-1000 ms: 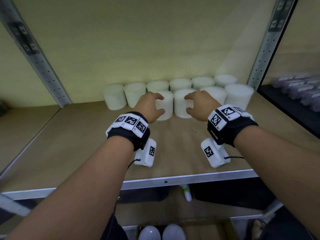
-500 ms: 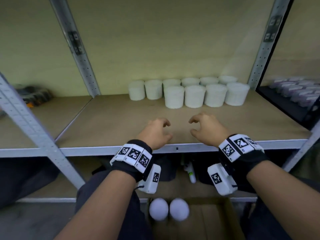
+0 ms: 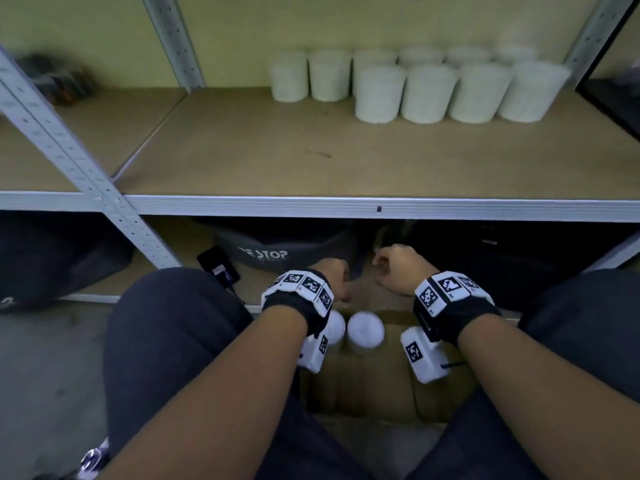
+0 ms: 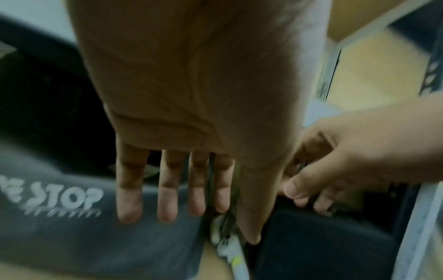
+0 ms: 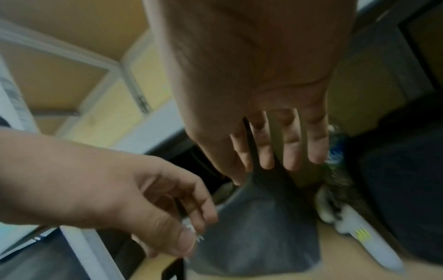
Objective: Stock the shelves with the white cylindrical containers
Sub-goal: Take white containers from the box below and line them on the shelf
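Several white cylindrical containers [image 3: 429, 93] stand in two rows at the back right of the shelf board [image 3: 311, 154]. Below the shelf, a cardboard box [image 3: 367, 386] between my knees holds two more white containers; one top [image 3: 366, 329] shows fully, the other [image 3: 337, 327] is partly hidden by my left wrist. My left hand [image 3: 334, 280] [image 4: 182, 199] hangs just above the box with straight, spread fingers and holds nothing. My right hand [image 3: 398, 268] [image 5: 275, 151] is beside it, fingers loose, also holding nothing.
A dark bag printed "STOP" [image 3: 263, 252] and other dark bags lie on the lower shelf behind the box. A white pen-like object [image 5: 369, 244] lies there too. A perforated metal upright [image 3: 69, 150] slants at the left. My knees [image 3: 166, 323] flank the box.
Both hands let go of the front-row containers on the shelf, pulled back past the shelf edge and dropped down over the box. The head view tilted downward.
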Tool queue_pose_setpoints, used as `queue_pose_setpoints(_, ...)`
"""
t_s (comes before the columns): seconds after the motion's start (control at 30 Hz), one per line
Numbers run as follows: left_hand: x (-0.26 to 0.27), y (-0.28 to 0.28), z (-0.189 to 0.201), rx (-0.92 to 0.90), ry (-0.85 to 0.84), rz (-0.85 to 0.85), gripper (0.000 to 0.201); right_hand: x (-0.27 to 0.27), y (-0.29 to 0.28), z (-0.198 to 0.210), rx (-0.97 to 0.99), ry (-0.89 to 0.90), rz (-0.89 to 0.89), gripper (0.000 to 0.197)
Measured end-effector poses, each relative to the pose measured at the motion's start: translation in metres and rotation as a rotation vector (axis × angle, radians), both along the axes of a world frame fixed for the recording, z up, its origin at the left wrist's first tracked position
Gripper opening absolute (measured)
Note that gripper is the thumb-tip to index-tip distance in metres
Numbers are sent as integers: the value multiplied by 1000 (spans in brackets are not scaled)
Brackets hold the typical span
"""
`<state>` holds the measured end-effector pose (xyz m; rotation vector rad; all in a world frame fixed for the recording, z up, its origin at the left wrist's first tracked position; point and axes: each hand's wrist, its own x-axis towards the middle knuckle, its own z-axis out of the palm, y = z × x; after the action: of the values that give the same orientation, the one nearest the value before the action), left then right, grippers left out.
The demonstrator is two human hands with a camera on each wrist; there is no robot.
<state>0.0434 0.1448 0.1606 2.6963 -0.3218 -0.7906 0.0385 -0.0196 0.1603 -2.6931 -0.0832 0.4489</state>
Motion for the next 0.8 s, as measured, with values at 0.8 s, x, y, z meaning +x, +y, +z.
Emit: queue_pose_setpoints(0.8,5,-5,-220,286,114,76,59,-3,37,-243,-237,360,-10,66)
